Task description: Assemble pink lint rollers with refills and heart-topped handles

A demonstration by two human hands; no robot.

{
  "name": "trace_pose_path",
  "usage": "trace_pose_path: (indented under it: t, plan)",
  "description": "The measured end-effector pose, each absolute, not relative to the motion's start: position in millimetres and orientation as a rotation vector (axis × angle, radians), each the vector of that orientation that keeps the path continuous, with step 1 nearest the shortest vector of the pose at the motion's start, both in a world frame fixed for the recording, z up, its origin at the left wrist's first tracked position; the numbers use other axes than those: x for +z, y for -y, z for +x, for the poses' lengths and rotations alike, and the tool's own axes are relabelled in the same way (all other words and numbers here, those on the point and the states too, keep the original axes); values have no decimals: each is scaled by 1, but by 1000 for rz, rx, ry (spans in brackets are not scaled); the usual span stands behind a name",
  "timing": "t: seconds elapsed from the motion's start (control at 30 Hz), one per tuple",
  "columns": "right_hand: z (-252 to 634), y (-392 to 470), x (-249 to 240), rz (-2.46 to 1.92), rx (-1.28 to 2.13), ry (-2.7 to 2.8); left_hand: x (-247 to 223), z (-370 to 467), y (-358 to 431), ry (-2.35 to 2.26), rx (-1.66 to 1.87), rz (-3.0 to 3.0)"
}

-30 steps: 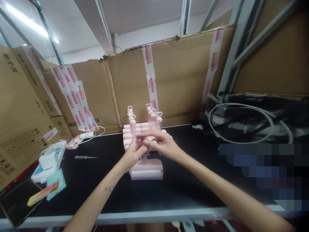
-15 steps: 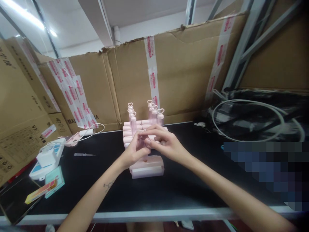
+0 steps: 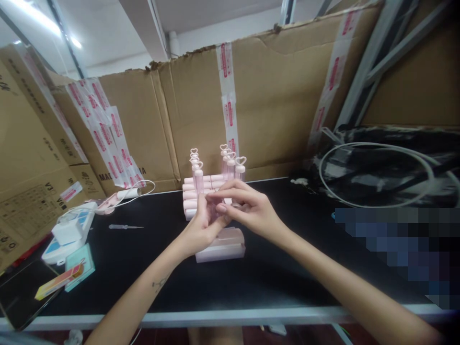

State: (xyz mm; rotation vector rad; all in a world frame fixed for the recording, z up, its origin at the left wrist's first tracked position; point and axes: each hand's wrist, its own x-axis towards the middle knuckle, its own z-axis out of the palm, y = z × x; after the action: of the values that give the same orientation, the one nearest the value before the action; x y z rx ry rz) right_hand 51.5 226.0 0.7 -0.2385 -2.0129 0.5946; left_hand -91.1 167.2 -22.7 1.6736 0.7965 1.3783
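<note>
My left hand (image 3: 201,227) and my right hand (image 3: 253,208) meet over the middle of the table, fingers curled toward each other. Whatever lies between their fingertips is hidden. Just below them rests a pale pink case (image 3: 221,247) with a rounded top, partly covered by my left hand. Behind my hands, several pink cylinders (image 3: 190,195) lie in a stack. Clear pink tubes with heart-shaped loops on their caps stand upright on it, in a left group (image 3: 199,179) and a right group (image 3: 240,170).
A small screwdriver (image 3: 125,226) lies to the left. Farther left are a white power strip (image 3: 50,252) with cables, a teal card or box (image 3: 84,273), a yellow-orange stick-like packet (image 3: 57,282) and a dark phone (image 3: 25,299). Cardboard (image 3: 194,115) walls the back; black plastic with a white cable (image 3: 373,146) sits right.
Both hands stay together over the case, with small finger shifts. My left thumb has moved slightly right. The whole view has tilted a little.
</note>
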Motion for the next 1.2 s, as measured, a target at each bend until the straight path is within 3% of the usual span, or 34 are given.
trace_pose_path:
  t: [0.57,0.93,1.2]
  plan:
    - [44,-231,-5,-228,613,2065,-35,-85,-178,-852,1619,1614]
    - [53,-244,1,-248,521,2181,-31,-99,-179,-907,1233,1670]
    - [54,-231,9,-144,592,2320,-41,-101,-178,-881,1251,1785]
